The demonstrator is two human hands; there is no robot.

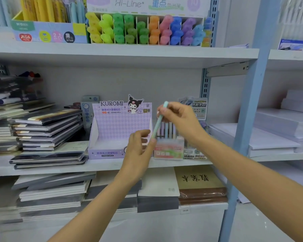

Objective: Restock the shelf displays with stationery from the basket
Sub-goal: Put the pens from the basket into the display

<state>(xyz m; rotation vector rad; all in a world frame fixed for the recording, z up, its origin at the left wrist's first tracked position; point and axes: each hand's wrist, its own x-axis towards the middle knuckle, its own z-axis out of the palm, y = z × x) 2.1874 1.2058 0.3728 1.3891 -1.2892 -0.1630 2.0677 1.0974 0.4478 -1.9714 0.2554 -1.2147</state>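
At centre frame, slightly right of middle, the right-hand grip [178, 119] is pinching the upper end of a teal pen [157, 125] between thumb and fingertips. The pen's long axis is running steeply, with the cap end toward the upper right and the lower end toward the lower left. There the left-hand grip [138, 147] is curling its fingers onto the tip, so both grips are holding the one pen.

The pastel pen display [168, 151] is standing directly below and behind the pen on the middle shelf [59, 170], with upright pens showing in its slots. The right-hand grip is lying nearer to it. The Kuromi box [119, 130] is standing just beside the display, to its left.

As a judgement, the coming move is calling for turning the pen upright and lowering it into a free slot. The upper shelf [122, 53] is limiting room overhead, and a card display [198, 109] is crowding the right side.
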